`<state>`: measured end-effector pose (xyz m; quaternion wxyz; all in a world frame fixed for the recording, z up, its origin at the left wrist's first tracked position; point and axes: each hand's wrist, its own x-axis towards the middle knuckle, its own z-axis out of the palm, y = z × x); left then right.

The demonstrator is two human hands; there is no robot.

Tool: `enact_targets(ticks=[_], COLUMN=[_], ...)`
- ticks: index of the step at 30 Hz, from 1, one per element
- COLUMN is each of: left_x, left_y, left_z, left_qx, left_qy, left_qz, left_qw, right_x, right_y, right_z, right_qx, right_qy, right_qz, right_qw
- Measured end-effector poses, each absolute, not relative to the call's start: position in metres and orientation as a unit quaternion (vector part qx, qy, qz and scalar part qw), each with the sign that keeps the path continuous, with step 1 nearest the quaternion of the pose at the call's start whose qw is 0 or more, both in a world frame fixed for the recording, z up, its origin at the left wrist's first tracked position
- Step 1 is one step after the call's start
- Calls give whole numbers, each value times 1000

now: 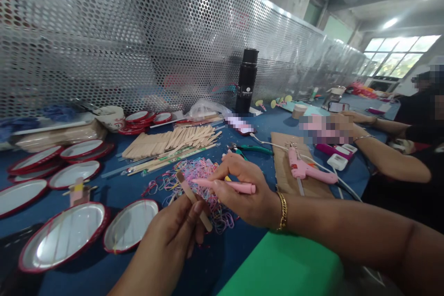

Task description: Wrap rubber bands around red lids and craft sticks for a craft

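In my left hand (176,222) a wooden craft stick (188,191) is pinched at a slant; its upper part is coloured brown and pink, its lower end bare wood. My right hand (249,199) grips a pink marker (244,187) like a pen, with its tip at or close to the stick; contact is hard to tell. Behind and under both hands lies a tangled pile of pastel rubber bands (222,222). A stack of plain craft sticks (169,141) sits beyond the pile, and green-handled pliers (255,149) lie behind my right hand.
Red-rimmed round lids (65,236) cover the left side. A pink glue gun (305,169) lies on cardboard (282,143), its cord nearby. A black bottle (246,83) stands by the perforated metal panel (138,32). Another person's arm (391,155) reaches in at right. Something green (287,268) is at the front.
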<state>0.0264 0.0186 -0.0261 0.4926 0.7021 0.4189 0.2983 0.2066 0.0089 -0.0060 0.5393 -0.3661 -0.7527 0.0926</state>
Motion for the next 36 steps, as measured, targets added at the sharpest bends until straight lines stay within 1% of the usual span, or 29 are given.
enact_targets(ticks=[9, 18, 21, 26, 31, 34, 36], left_x=[28, 28, 27, 25, 27, 27, 28], left_y=[19, 18, 18, 18, 18, 18, 17], left_z=[-24, -23, -23, -24, -21, -18, -16], left_qx=[697, 690, 701, 713, 713, 712, 710], left_qy=[440, 435, 428, 421, 421, 426, 432], left_qz=[282, 291, 291, 296, 298, 297, 296], left_qw=[491, 500, 490, 476, 476, 472, 471], right_x=[204, 205, 204, 207, 206, 205, 205], right_y=[7, 8, 9, 10, 8, 7, 7], right_z=[-5, -6, -6, -3, -4, -4, -2], right_qx=[-346, -344, -330, -355, -326, -318, -337], right_qy=[-757, -755, -756, -756, -755, -763, -764], right_qz=[89, 86, 91, 82, 86, 91, 83], right_qw=[548, 552, 557, 544, 563, 555, 544])
